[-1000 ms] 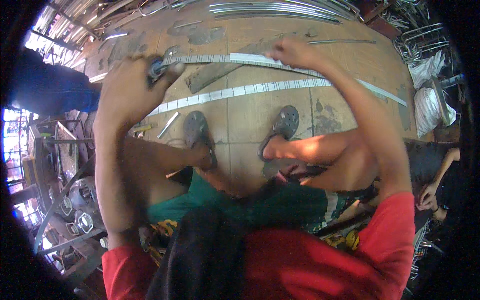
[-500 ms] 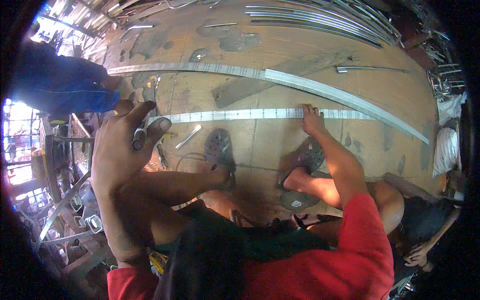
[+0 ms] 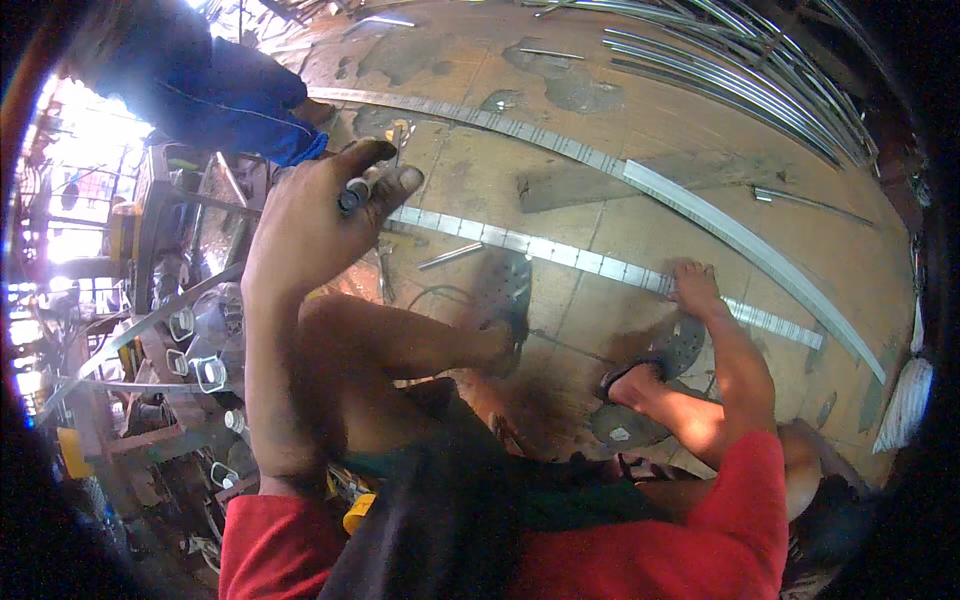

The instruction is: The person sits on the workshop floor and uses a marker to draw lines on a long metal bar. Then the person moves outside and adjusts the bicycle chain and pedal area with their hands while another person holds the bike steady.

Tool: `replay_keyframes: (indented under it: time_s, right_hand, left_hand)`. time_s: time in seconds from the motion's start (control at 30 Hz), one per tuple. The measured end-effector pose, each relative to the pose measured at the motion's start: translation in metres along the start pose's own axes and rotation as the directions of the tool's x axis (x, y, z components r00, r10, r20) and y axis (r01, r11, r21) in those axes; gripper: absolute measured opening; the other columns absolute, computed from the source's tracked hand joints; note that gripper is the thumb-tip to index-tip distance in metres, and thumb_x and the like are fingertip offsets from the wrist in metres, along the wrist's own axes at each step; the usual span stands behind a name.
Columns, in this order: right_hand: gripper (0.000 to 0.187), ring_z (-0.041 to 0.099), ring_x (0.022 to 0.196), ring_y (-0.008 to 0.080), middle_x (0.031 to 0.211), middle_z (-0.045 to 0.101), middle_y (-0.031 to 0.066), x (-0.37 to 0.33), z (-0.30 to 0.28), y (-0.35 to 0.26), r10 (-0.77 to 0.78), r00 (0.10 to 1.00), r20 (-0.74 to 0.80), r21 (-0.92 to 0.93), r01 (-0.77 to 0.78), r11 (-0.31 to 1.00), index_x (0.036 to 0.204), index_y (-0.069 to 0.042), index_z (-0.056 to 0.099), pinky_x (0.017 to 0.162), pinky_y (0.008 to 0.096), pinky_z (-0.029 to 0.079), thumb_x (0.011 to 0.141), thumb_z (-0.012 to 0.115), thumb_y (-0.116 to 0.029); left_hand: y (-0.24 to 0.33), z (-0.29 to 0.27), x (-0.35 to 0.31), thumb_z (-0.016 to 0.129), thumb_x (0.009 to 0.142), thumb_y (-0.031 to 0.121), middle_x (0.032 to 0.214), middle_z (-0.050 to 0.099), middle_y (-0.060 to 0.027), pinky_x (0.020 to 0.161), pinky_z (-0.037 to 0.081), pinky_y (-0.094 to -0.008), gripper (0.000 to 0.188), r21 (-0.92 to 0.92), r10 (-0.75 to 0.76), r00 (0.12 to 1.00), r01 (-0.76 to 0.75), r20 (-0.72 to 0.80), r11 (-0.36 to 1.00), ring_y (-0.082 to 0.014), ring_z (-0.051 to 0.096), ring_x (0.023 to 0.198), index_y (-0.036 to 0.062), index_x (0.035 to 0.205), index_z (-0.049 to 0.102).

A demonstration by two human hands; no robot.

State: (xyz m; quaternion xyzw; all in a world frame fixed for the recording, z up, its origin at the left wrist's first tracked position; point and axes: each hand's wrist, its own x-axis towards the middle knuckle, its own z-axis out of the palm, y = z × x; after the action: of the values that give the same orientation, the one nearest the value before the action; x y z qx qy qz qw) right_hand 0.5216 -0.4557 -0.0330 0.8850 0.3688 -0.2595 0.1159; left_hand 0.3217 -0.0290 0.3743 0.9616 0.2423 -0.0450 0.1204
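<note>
- Silvery and flat, the near strip (image 3: 560, 254) lies across the floor (image 3: 590, 222), long, narrow and crossed by dark marks.
- The person's right hand (image 3: 695, 288) is down on it, towards its right end, fingers spread over the face; from where I stand I cannot tell whether they grip its edge or only rest.
- The left hand (image 3: 325, 210) is closed round a dark rod (image 3: 352, 195), whose round, greyish end pokes out between thumb and fingers. Just past that thumb the near strip comes into sight; its left end is hidden.
- Beyond lies the far strip (image 3: 500, 122), similarly marked and overlapped at its right by a pale ridged length (image 3: 760, 260).
- Between the strips sits a board (image 3: 650, 180), flat, dull and scuffed.
- Shiny and round, a short tube (image 3: 450, 256) lies just beside the perforated left clog (image 3: 503, 285).
- Underfoot, tan tiles show rough grey patches.
- Bright, slender tubes (image 3: 720, 95) lie bunched at upper right.
</note>
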Motion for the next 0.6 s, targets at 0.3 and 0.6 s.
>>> replay_keyframes:
  time_s: [0.3, 0.6]
  right_hand:
    - [0.047, 0.062, 0.104, 0.0378, 0.119, 0.06, 0.0162, -0.007, 0.013, 0.016, -0.091, 0.996, 0.026, 0.191, 0.084, 0.978, 0.122, -0.007, 0.057, 0.088, 0.0478, 0.051, 0.084, 0.071, -0.031]
    - [0.037, 0.065, 0.097, 0.0392, 0.105, 0.066, 0.0198, -0.01, -0.002, 0.041, -0.045, 0.99, -0.131, 0.261, 0.078, 0.962, 0.11, -0.009, 0.07, 0.084, 0.0494, 0.051, 0.09, 0.063, -0.04]
  left_hand:
    - [-0.024, -0.005, 0.023, 0.057, 0.1, 0.039, 0.078, 0.063, -0.0029, 0.068, 0.045, -0.0289, 0.041, -0.597, -0.156, 0.974, 0.028, -0.164, 0.802, -0.0127, 0.055, 0.073, 0.0007, 0.104, 0.069]
    - [-0.006, -0.003, 0.019, 0.054, 0.1, 0.044, 0.076, 0.061, -0.0034, 0.067, 0.042, -0.0278, 0.047, -0.521, -0.066, 0.967, -0.074, -0.245, 0.85, -0.0125, 0.053, 0.072, 0.0006, 0.108, 0.069]
